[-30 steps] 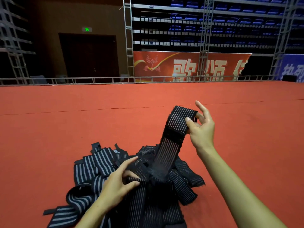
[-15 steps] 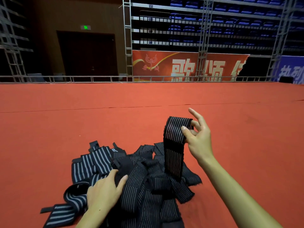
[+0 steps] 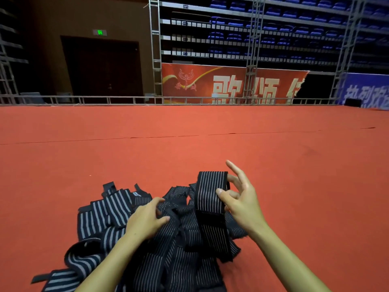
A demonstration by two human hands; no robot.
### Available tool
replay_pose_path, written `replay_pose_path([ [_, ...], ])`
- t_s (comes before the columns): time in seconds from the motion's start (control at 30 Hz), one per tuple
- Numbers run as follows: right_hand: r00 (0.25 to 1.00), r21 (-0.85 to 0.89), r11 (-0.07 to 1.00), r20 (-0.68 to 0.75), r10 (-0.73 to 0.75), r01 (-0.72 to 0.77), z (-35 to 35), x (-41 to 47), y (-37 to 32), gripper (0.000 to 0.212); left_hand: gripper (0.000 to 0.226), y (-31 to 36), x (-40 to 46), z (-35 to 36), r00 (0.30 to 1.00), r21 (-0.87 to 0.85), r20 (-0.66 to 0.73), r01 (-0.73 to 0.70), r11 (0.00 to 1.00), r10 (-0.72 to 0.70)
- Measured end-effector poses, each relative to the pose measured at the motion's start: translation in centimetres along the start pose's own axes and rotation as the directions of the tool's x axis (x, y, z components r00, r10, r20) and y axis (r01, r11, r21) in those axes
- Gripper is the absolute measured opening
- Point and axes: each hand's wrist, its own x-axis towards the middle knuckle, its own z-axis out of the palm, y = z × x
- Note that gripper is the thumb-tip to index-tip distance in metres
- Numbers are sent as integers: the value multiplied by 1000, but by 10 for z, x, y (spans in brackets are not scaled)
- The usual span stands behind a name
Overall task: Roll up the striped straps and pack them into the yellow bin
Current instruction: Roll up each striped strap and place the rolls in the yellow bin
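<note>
The right hand is lowering the lifted strap, pinching its folded top between thumb and fingers with the forefinger straight; a second ago it was holding it higher and taut. The left hand, fingers curled, is pressing on the pile of striped straps on the red carpet. Rolling looks barely begun. Tangled neighbours are crowding the strap's tail. The yellow bin is not showing.

Indoor arena stage, red carpet, tiered blue seats, metal trusses, red banner
</note>
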Motion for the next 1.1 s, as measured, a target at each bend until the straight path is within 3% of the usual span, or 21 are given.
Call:
replay_pose_path([
  [0.07,1000,22,1000,2,5,-5,0,-3,1,78,62,5,21,16,999,-45,34,21,999,-20],
  [0.2,1000,66,998,8,11,-12,-1,-2,2,75,66,2,53,50,995,49,51,84,995,-86],
  [0.4,1000,53,998,6,18,-18,-5,6,17,75,69,-2,74,77,996,140,-48,87,986,-81],
  [0.6,1000,42,999,-15,8,-7,-10,-2,15,75,62,-7,74,72,999,-152,12,35,988,-33],
  [0.73,1000,32,999,-27,-5,6,-13,-8,11,73,53,-10,52,44,996,-355,-86,-18,935,-13],
  [0.9,999,23,999,-4,-40,40,-4,-14,1,76,36,1,2,-31,960,-480,-280,-162,862,24],
  [1.1,992,49,993,65,-111,108,39,-15,-28,75,27,56,-45,-110,910,-355,-383,-305,884,160],
])
